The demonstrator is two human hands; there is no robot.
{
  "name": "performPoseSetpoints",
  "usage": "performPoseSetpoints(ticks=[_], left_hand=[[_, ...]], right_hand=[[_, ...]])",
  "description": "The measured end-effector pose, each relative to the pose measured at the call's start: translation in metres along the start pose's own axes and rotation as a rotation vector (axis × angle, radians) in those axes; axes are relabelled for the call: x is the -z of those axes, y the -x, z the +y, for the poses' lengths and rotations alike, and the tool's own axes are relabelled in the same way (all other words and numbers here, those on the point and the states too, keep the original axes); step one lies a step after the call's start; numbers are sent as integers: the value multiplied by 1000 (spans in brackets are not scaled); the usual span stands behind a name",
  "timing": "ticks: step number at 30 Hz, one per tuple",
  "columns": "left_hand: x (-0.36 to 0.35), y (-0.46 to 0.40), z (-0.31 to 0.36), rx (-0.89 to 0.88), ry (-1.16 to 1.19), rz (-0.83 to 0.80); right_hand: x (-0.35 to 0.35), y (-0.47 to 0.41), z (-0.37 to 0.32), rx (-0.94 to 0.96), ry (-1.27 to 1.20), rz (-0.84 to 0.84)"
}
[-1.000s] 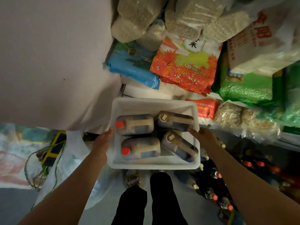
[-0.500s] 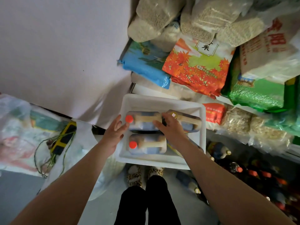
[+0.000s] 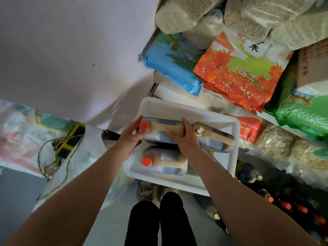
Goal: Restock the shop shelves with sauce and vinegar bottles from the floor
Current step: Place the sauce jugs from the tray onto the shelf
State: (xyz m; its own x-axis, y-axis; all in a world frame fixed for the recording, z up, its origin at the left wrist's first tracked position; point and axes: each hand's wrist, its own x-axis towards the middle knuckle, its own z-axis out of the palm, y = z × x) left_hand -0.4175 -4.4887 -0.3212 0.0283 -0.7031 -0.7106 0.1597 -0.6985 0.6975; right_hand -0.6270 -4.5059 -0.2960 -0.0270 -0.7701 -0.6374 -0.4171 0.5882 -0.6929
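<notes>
A large jug of dark sauce (image 3: 164,132) lies on its side at the back left of a white plastic tray (image 3: 179,108), its long axis running left to right and its orange cap (image 3: 144,125) pointing left, the pale handle on top. The left hand (image 3: 129,139) grips the neck end, fingers curled round beside the cap, while the right hand (image 3: 186,139) grips the opposite end of the handle, thumb on top and fingers wrapped over the far side; the jug's body spans the space between the two hands. A second jug (image 3: 165,161) with an orange cap lies parallel just in front of it, cap also to the left. To the right, a third jug (image 3: 214,137) with a gold, stickered cap lies at a slant, its cap end next to the right hand; part of it is hidden behind that wrist. Whatever sits in the tray's front right corner is covered by the right forearm and cannot be made out. The tray's near edge hangs above the person's dark trousers and leopard-print shoes (image 3: 147,191). Behind the tray, bags of rice are stacked on shelves, among them a blue bag (image 3: 170,64), an orange maple-leaf bag (image 3: 237,68) and a green bag (image 3: 301,112). Dim bottles (image 3: 284,205) on the floor at lower right are hard to tell apart.
</notes>
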Motion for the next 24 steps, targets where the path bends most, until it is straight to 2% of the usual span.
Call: performPoseSetpoints(ticks=[5, 13, 24], left_hand=[[6, -12, 2, -11, -90, -100], [8, -19, 18, 14, -208, -91], [11, -30, 23, -15, -184, -79]], right_hand=[[-4, -8, -4, 14, -16, 42], [1, -10, -1, 27, -3, -54], [-10, -20, -1, 74, -91, 82]])
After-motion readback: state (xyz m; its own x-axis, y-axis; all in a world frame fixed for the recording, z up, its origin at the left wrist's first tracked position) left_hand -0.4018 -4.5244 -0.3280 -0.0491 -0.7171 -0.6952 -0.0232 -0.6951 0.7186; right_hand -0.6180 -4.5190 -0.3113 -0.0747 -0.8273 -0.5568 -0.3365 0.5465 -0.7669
